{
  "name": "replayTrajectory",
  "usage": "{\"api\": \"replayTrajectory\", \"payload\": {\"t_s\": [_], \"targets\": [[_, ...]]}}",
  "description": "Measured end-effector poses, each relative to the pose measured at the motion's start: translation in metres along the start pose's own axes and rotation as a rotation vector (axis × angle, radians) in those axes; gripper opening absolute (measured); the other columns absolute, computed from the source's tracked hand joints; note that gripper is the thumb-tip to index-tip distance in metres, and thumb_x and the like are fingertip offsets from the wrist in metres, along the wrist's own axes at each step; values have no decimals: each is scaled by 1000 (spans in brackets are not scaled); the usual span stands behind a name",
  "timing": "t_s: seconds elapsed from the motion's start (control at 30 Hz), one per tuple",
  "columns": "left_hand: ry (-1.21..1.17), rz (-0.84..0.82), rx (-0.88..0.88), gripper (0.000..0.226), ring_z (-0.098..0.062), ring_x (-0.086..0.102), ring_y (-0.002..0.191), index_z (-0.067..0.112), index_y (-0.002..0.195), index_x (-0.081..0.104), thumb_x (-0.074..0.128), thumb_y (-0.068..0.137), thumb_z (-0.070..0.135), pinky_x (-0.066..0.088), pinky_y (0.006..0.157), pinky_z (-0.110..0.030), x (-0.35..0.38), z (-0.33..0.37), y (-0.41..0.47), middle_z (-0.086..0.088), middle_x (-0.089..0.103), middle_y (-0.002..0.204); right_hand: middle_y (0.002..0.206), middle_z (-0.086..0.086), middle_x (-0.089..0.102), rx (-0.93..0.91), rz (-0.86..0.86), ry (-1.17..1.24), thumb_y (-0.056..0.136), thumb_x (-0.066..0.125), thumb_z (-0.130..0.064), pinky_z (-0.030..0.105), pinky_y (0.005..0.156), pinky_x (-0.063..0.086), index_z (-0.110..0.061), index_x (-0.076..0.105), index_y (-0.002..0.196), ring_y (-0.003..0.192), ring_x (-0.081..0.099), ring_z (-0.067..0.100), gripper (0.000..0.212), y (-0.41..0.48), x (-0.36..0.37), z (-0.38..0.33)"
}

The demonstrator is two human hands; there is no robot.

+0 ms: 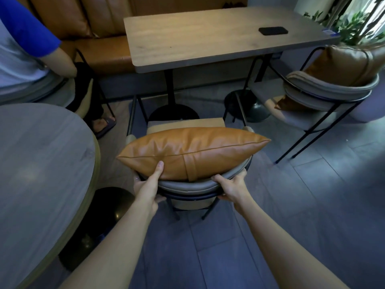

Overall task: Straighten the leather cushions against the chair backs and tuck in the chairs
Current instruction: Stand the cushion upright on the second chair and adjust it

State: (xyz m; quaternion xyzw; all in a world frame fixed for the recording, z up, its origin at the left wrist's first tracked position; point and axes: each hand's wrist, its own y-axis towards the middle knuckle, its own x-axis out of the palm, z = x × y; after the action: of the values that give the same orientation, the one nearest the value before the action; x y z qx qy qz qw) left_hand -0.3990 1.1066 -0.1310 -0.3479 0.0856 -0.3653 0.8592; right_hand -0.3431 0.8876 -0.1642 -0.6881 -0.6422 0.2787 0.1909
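A tan leather cushion (191,152) stands on edge in the near chair (187,187), leaning on its grey padded curved back. My left hand (151,184) grips the back's left side, thumb pressed against the cushion's lower edge. My right hand (230,187) grips the back's right side. The chair stands a little short of the rectangular wooden table (208,36), its seat pointing at the table's pedestal. A second chair (329,88) at the right holds a brown leather cushion (343,65) slumped over its back.
A black phone (273,30) lies on the wooden table. A tan bench (100,46) runs behind it. A round grey table (39,163) is at my left, where a person in a blue sleeve (27,32) sits. Plants (354,24) stand at the far right.
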Motion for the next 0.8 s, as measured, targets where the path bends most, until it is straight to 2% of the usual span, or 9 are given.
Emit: {"api": "replayTrajectory", "payload": {"t_s": [0.1,0.23,0.33,0.47,0.53,0.6,0.67,0.73,0.8], "targets": [[-2,-2,4,103,-37,57,126,30,159,27,88,76,39,53,95,-65,13,14,19,-8,53,148,128,13,55,13,-6,7,85,78,-13,46,70,57,-21,0,155,94,61,24,105,22,7,-20],[14,-11,13,106,-36,54,131,33,158,24,88,75,42,51,95,-69,29,30,40,-6,50,152,101,1,54,15,-16,8,88,76,-11,37,56,53,-19,1,156,83,57,17,102,47,16,-43],[34,-4,24,107,-35,53,132,35,157,24,89,73,45,51,93,-70,41,41,53,-4,49,152,117,11,58,40,-24,1,86,77,-12,38,60,55,-20,3,154,97,62,28,101,62,21,-61],[105,2,10,108,-34,51,134,34,157,21,87,74,50,53,91,-69,55,52,69,-2,47,152,100,5,55,47,-15,-37,87,74,-10,42,64,56,-15,5,151,106,61,33,94,80,22,-83],[140,-9,-5,109,-33,52,133,30,158,21,86,74,53,56,88,-64,62,58,73,-2,47,151,103,6,54,55,-11,-42,87,74,-10,47,70,56,-16,6,151,111,58,35,93,88,22,-93],[151,-21,-20,108,-30,53,130,27,158,22,85,75,53,61,79,-55,70,62,77,-2,47,151,117,13,56,53,-12,-67,87,74,-11,48,73,58,-15,9,150,109,58,33,90,95,20,-102],[128,-29,-19,110,-25,53,122,29,159,19,86,74,53,62,64,-44,78,65,79,-1,47,149,120,15,56,44,-20,-97,88,74,-13,39,60,61,-14,14,147,99,60,28,84,101,17,-109],[94,-23,-5,114,-23,51,120,32,160,15,87,73,52,60,58,-38,87,65,83,1,45,149,122,16,57,29,-30,-129,89,74,-16,33,49,59,-12,23,143,95,61,27,75,107,13,-116],[86,-18,-9,116,-25,52,125,32,160,13,87,72,52,60,61,-39,96,64,87,0,44,152,128,17,57,30,-30,-158,88,75,-19,36,54,61,-11,27,141,104,63,31,72,116,9,-121]]}}
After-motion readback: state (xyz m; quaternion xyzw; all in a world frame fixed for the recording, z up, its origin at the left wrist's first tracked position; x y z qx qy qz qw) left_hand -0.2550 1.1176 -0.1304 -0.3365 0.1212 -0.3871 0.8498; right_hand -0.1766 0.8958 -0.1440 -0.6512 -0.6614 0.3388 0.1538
